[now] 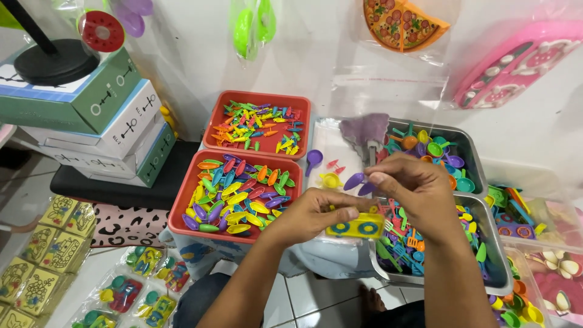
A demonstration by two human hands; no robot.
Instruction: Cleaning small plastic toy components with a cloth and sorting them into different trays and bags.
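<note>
The left hand [316,212] is pinching a yellow toy stove [356,226]; the right hand [419,191] is gripping purple toy spoons [359,182], their handles hidden by its fingers.

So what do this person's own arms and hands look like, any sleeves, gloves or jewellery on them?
Both forearms are bare as far as the picture shows: no sleeves reach into view. The left hand and the right hand wear no gloves, and no rings, watch or bracelet show. The fingernails look short and unpainted. Anything worn above the elbows lies outside the picture.

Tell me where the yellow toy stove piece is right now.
In the head view, the yellow toy stove piece sits centre frame, pinched in the left hand, just below the right hand and beside the metal tray.
</note>
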